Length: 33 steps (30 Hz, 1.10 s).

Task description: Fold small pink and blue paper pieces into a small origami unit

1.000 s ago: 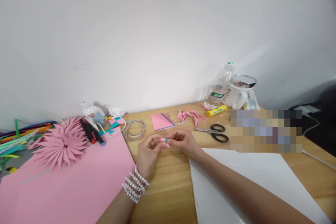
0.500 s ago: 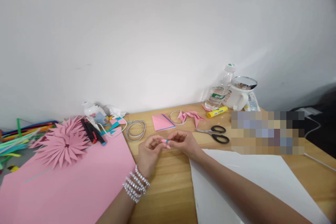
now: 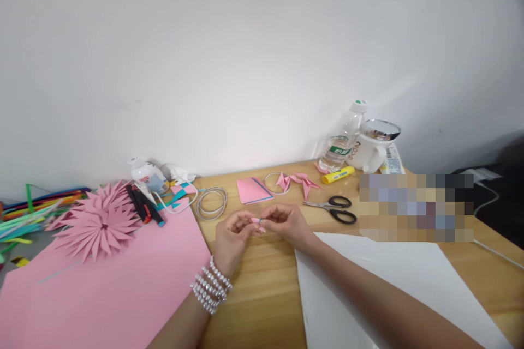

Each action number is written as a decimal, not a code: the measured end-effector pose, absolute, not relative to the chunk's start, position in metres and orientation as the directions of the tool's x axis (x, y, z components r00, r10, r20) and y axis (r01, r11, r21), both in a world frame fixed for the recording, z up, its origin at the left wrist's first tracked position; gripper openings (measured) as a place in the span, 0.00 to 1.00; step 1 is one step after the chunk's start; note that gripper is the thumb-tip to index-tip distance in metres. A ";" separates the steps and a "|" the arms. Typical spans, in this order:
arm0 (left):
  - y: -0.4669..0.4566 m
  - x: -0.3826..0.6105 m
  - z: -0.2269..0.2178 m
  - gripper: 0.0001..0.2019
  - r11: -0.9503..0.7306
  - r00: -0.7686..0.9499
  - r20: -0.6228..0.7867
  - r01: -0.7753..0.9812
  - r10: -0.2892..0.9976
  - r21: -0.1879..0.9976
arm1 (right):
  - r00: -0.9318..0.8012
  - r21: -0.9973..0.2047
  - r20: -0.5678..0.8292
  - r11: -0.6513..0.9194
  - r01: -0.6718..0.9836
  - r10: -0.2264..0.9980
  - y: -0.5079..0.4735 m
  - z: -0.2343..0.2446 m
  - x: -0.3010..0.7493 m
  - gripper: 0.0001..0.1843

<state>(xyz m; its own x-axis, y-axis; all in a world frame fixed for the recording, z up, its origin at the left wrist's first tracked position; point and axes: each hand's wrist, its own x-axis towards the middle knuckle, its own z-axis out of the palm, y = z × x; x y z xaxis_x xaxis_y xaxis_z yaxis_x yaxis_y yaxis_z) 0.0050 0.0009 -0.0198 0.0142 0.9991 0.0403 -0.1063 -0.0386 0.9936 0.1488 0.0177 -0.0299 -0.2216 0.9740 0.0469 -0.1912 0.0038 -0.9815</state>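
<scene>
Both hands meet over the wooden table [image 3: 262,289] and pinch one small folded pink paper piece [image 3: 257,222] with a blue edge. My left hand [image 3: 232,240], with bead bracelets at its wrist, grips the piece from the left. My right hand [image 3: 286,221] grips it from the right with curled fingers. Just beyond the hands lie a pink paper square [image 3: 251,190] and a few folded pink paper pieces [image 3: 298,180].
A large pink sheet [image 3: 110,289] with a pink paper flower [image 3: 96,221] lies at the left, markers [image 3: 143,207] and wire rings [image 3: 210,202] beside it. Black scissors [image 3: 333,208], a yellow glue stick [image 3: 338,174], a water bottle [image 3: 344,139] and a white mug [image 3: 372,147] stand at the right. White paper [image 3: 388,294] lies under my right arm.
The hands stay in place and keep working the small pink piece between the fingertips; the view has shifted very slightly.
</scene>
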 end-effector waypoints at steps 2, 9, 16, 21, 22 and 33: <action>0.000 0.005 -0.021 0.06 -0.053 0.003 0.053 -0.089 0.999 0.995 | -0.211 -0.979 0.048 0.004 -0.205 0.976 0.016 -0.029 0.146 0.11; -0.011 0.002 -0.020 0.04 -0.315 -0.012 0.339 0.338 0.941 0.887 | -0.172 -0.965 0.013 -0.033 -0.261 0.985 0.012 -0.032 0.142 0.12; -0.007 0.002 -0.024 0.05 -0.240 -0.024 0.257 0.277 0.966 0.930 | -0.231 -0.982 0.128 0.090 -0.166 0.964 0.019 -0.034 0.152 0.10; -0.006 0.008 -0.017 0.07 -0.174 -0.015 0.178 0.148 0.984 0.974 | -0.301 -0.969 0.061 -0.016 -0.245 0.952 0.023 -0.035 0.156 0.09; -0.007 0.009 -0.015 0.07 -0.165 -0.020 0.170 0.137 0.985 0.977 | -0.294 -0.968 0.062 -0.014 -0.250 0.954 0.024 -0.035 0.156 0.09; -0.006 0.007 -0.021 0.07 -0.177 -0.041 0.188 0.198 0.981 0.964 | -0.212 -0.966 0.095 0.039 -0.257 0.973 0.017 -0.034 0.145 0.14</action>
<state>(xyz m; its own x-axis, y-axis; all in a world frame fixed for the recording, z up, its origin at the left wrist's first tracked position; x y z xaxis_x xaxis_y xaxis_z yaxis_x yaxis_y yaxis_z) 0.0072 -0.0059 -0.0208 -0.0409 0.9812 0.1885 0.1981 -0.1769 0.9641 0.1450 0.0166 -0.0338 -0.2120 0.9726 0.0954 -0.2567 0.0388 -0.9657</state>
